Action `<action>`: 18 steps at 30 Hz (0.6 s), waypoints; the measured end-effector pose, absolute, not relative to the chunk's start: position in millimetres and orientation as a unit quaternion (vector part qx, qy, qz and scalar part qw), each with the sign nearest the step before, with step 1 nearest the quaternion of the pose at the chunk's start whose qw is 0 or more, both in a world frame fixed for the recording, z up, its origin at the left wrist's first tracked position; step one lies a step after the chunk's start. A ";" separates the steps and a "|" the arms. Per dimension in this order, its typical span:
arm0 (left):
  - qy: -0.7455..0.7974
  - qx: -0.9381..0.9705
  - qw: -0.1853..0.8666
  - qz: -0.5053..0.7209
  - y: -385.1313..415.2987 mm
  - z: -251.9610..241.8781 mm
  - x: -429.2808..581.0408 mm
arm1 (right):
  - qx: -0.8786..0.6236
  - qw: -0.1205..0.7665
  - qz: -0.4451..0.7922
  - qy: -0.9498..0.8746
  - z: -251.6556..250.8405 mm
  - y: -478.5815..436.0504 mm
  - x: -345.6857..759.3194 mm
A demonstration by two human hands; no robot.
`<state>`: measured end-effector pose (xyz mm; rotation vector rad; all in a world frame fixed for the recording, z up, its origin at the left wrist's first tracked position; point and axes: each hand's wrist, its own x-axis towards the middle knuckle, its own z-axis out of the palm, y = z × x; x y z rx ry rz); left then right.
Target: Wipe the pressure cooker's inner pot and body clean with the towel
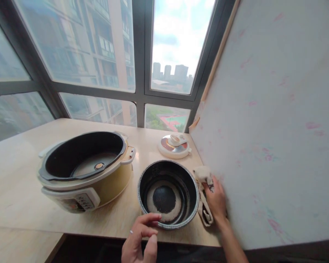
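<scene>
A black inner pot with a worn, pale ring on its bottom stands upright near the counter's front edge. My left hand is at the pot's near rim, the index fingertip over or on it; I cannot tell if it touches. Its fingers are apart and hold nothing. To the right of the pot, my right hand has its fingers closed on a crumpled beige cloth lying by the wall. Left of the pot sits the pressure cooker body, lidless, its dark inside showing a round disc at the bottom.
The cooker lid lies behind the pot. A pale wooden counter carries everything, with a dark gap below its front edge. A white marked wall borders the right side, and framed windows rise behind.
</scene>
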<state>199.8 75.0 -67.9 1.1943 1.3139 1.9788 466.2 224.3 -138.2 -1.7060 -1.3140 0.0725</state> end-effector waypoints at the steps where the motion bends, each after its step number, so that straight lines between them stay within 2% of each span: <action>1: 0.490 0.421 0.226 0.728 78.6 -69.4 190.5 | -0.708 0.440 0.025 -0.551 -144.3 225.7 468.1; 6: 0.557 0.418 0.149 0.702 95.9 -83.8 161.0 | -0.719 0.379 -0.019 -0.583 -157.1 224.7 472.3; 18: 0.596 0.381 0.228 0.669 106.8 -90.7 173.6 | -0.714 0.377 -0.106 -0.580 -169.7 210.0 475.6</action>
